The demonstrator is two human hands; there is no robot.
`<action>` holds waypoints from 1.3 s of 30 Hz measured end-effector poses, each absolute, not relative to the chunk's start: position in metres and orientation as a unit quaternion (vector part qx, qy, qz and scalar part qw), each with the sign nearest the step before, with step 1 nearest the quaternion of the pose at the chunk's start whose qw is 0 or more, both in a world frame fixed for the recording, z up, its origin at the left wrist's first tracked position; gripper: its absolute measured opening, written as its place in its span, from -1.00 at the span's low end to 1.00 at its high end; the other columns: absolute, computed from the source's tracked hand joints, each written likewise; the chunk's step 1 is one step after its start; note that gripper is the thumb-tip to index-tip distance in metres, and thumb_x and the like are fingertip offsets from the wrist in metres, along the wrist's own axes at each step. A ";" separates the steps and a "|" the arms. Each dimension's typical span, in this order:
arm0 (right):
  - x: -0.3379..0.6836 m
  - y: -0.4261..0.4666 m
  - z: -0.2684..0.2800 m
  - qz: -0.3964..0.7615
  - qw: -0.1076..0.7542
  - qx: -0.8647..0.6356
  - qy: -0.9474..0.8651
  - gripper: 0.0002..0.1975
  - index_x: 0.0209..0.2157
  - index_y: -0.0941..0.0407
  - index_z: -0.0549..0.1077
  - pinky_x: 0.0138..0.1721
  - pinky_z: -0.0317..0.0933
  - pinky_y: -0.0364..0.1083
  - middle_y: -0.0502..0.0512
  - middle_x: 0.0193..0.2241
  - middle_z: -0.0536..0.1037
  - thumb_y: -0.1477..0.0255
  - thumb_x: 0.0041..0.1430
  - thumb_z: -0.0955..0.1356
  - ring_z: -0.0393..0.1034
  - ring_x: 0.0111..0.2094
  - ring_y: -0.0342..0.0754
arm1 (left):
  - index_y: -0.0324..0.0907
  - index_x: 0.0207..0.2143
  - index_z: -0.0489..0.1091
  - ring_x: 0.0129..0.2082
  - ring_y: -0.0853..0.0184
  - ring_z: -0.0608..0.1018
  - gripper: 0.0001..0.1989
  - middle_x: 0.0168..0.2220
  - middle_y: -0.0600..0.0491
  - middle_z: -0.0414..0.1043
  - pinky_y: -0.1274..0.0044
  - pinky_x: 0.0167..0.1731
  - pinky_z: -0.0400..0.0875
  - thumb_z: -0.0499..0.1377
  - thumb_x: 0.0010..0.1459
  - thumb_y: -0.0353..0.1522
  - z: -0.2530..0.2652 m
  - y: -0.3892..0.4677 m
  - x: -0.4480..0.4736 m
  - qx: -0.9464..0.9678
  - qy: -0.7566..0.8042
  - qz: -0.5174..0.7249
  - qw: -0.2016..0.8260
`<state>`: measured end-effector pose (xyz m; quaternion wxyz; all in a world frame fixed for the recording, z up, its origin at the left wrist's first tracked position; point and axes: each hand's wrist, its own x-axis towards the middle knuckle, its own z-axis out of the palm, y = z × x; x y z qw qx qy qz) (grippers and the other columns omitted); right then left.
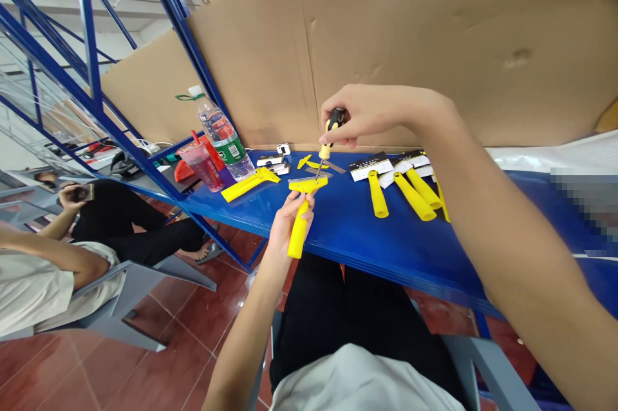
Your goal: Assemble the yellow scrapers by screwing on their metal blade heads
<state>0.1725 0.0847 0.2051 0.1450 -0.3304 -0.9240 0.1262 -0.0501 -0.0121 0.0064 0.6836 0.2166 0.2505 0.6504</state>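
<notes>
My left hand (290, 216) is closed round the neck of a yellow scraper (298, 230), whose wide head lies at the blue table's edge. My right hand (355, 118) grips a screwdriver (326, 148) with a black and cream handle from above. Its shaft points down, and the tip meets the scraper's head; the exact contact is too small to make out. Just behind the head lie a flat metal blade (333, 167) and small yellow pieces (305, 161). Another yellow scraper (248, 185) rests to the left of my left hand.
Several yellow handles (378, 195) lie at the right beside white-and-black printed cards (371, 167). A water bottle (223, 134) and a red cup (203, 165) stand at the left by a blue frame post. Cardboard (410, 31) walls the back. Another person (96, 237) sits at the left.
</notes>
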 end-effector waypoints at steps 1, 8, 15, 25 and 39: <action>0.173 0.085 0.205 0.129 0.144 -0.331 -0.924 -0.54 -0.10 0.03 0.66 -0.28 0.28 0.02 0.09 -0.38 0.68 -0.04 0.22 0.52 0.58 -0.28 0.11 | -0.11 0.09 0.43 -0.26 0.48 0.63 -0.60 0.19 -0.18 0.48 0.78 -0.54 0.34 0.28 0.26 -0.61 0.006 -0.012 -0.051 0.221 0.254 0.650 0.681; 0.174 0.086 0.205 0.127 0.152 -0.326 -0.924 -0.53 -0.10 0.04 0.66 -0.24 0.31 0.01 0.11 -0.34 0.70 -0.05 0.21 0.52 0.60 -0.24 0.13 | -0.12 0.09 0.43 -0.25 0.47 0.64 -0.61 0.20 -0.18 0.48 0.77 -0.54 0.34 0.27 0.28 -0.61 0.004 -0.011 -0.051 0.219 0.252 0.655 0.678; 0.173 0.087 0.204 0.131 0.148 -0.320 -0.927 -0.55 -0.15 0.03 0.65 -0.30 0.28 0.00 0.08 -0.41 0.67 -0.05 0.19 0.52 0.57 -0.34 0.07 | -0.17 0.10 0.42 -0.29 0.51 0.64 -0.68 0.17 -0.20 0.49 0.78 -0.54 0.33 0.13 0.40 -0.63 0.010 -0.013 -0.048 0.186 0.236 0.653 0.695; 0.175 0.085 0.206 0.136 0.151 -0.314 -0.928 -0.52 -0.17 0.03 0.65 -0.32 0.24 0.00 0.08 -0.43 0.65 -0.10 0.17 0.52 0.54 -0.36 0.05 | -0.16 0.16 0.40 -0.29 0.50 0.65 -0.61 0.16 -0.19 0.50 0.77 -0.54 0.35 0.12 0.40 -0.65 0.008 -0.012 -0.050 0.175 0.222 0.660 0.696; 0.171 0.081 0.205 0.142 0.160 -0.316 -0.924 -0.56 -0.18 0.05 0.65 -0.32 0.23 0.00 0.09 -0.44 0.63 -0.04 0.18 0.54 0.54 -0.36 0.05 | -0.15 0.11 0.38 -0.29 0.49 0.66 -0.65 0.19 -0.20 0.49 0.75 -0.54 0.37 0.17 0.37 -0.65 0.007 -0.011 -0.051 0.168 0.232 0.664 0.691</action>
